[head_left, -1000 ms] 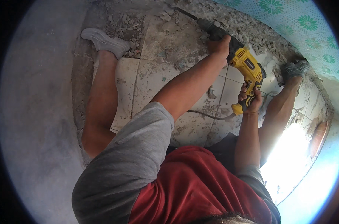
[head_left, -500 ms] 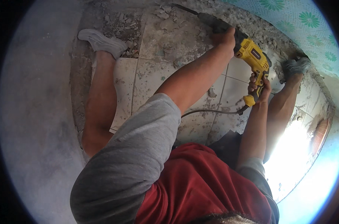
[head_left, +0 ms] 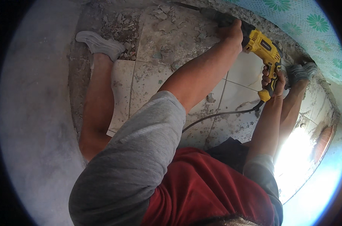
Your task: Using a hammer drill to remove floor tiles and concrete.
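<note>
One drill point(head_left: 267, 49), yellow and black, slanted over dusty tiles point(head_left: 237, 88), bit point(head_left: 186, 6) toward upper left near rubble point(head_left: 160, 15). Right hand point(head_left: 279, 84) closed round rear grip point(head_left: 270, 88); left hand point(head_left: 232, 33) curled on front housing point(head_left: 248, 33), partly hidden. Cord point(head_left: 223, 113) trails toward red shirt point(head_left: 208, 184).

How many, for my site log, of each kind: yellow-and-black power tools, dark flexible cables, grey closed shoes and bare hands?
Yellow-and-black power tool: 1
Dark flexible cable: 1
Grey closed shoes: 2
Bare hands, left hand and right hand: 2
Total: 6
</note>
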{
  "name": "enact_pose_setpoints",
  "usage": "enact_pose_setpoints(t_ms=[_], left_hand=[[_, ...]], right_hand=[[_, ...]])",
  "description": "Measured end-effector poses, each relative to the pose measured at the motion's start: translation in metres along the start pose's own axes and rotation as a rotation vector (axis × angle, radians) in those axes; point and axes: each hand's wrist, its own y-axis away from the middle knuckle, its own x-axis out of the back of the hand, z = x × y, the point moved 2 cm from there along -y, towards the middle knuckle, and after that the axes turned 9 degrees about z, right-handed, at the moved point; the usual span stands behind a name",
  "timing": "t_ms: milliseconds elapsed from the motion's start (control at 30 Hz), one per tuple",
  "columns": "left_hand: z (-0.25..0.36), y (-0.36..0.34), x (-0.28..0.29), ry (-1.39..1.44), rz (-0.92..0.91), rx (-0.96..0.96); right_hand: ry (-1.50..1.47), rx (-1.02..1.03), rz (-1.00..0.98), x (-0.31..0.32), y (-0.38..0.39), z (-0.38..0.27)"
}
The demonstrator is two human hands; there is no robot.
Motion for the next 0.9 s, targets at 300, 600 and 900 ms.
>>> enact_pose_setpoints(t_ms=[300, 600, 900], left_hand=[[-0.023, -0.051, 0.012, 0.106, -0.173, 0.0], [0.059, -0.052, 0.068, 0.093, 0.018, -0.115], [0.056, 0.005, 0.13, 0.133, -0.188, -0.075]], right_hand=[[-0.073, 0.028, -0.019, -0.013, 0.01, 0.044], [0.031, -0.032, 0.073, -0.072, -0.044, 0.079], [0.14, 0.191, 0.079, -0.12, 0.072, 0.128]])
